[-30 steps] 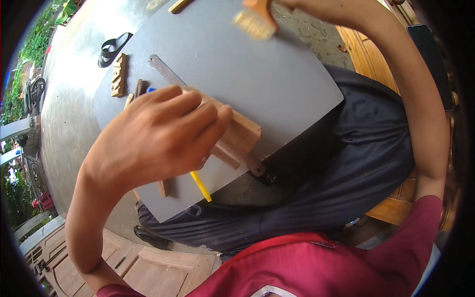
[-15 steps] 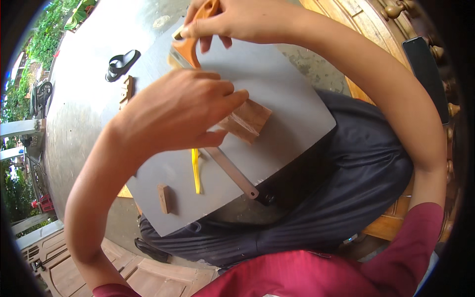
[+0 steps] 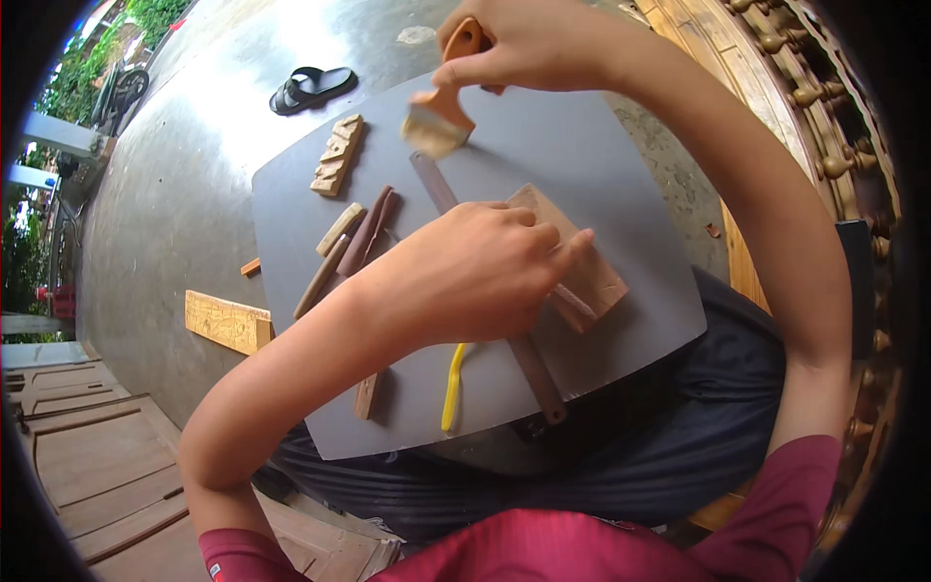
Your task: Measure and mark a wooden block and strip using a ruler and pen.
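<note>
My right hand (image 3: 485, 53) grips the orange handle of a flat brush (image 3: 436, 131), its pale bristles over the back of the grey board (image 3: 640, 281). My left hand (image 3: 495, 262) is lower, with curled fingers on a wooden block (image 3: 596, 286), partly hiding it. A long saw blade (image 3: 535, 378) lies beneath my left hand, sticking out at both ends. A slim yellow object (image 3: 453, 388) and a small wood piece (image 3: 367, 398) lie near the front. A carved wooden piece (image 3: 337, 153) and several sticks and tool-like pieces (image 3: 369, 228) lie on the left of the board.
The board sits over my dark-clothed legs (image 3: 407, 485). Black sandals (image 3: 310, 89) and a pale plank (image 3: 218, 315) lie on the concrete floor (image 3: 155, 242). A wooden bench with turned spindles (image 3: 834, 165) runs along the right, holding a dark phone (image 3: 853, 242). Wooden panels (image 3: 92, 466) lie lower left.
The brush came leftward from the board's back right, then shifted slightly down and right. My left hand has moved rightward, staying on the block. The view has shifted, showing more floor.
</note>
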A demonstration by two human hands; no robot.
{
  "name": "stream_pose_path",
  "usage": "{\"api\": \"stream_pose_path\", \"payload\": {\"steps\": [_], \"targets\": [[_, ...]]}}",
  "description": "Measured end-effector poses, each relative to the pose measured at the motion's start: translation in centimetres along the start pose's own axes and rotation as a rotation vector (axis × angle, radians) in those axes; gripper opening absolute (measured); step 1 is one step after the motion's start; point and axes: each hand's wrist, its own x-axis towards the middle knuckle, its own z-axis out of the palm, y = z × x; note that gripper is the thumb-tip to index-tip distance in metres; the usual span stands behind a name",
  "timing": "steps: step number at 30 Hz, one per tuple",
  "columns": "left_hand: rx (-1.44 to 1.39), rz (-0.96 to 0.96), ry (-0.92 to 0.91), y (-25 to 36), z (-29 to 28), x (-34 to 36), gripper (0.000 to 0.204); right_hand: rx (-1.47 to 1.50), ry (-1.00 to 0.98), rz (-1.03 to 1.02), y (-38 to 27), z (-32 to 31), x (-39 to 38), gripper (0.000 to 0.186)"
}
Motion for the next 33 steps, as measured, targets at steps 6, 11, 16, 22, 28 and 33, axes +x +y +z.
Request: {"api": "stream_pose_path", "payload": {"steps": [6, 11, 16, 22, 28, 33], "targets": [[-0.028, 0.013, 0.094, -0.1, 0.7, -0.4, 0.068, -0.058, 0.15, -0.146, 0.0, -0.6, 1.6, 0.033], [-0.049, 0.01, 0.069, -0.1, 0.4, 0.0, 0.069, -0.323, 0.109, -0.072, 0.9, 0.7, 2.7, 0.037], [-0.057, 0.0, 0.065, -0.2, 0.1, -0.4, 0.072, 0.022, 0.137, -0.152, 0.3, -1.2, 0.3, 0.036], [0.006, -0.009, 0.022, -2.3, -2.4, 1.5, 0.047, -0.052, 0.346, -0.045, 6.6, 1.2, 2.1, 0.036], [-0.031, -0.263, 0.062, -5.7, -2.8, 4.6, 0.028, 0.037, 0.51, 0.388, 8.5, -2.0, -3.9, 0.034], [-0.041, -0.492, -0.013, -9.3, -0.6, 7.0, 0.037, 0.0, 0.541, 0.511, 11.8, -1.8, -6.4, 0.041]]}}
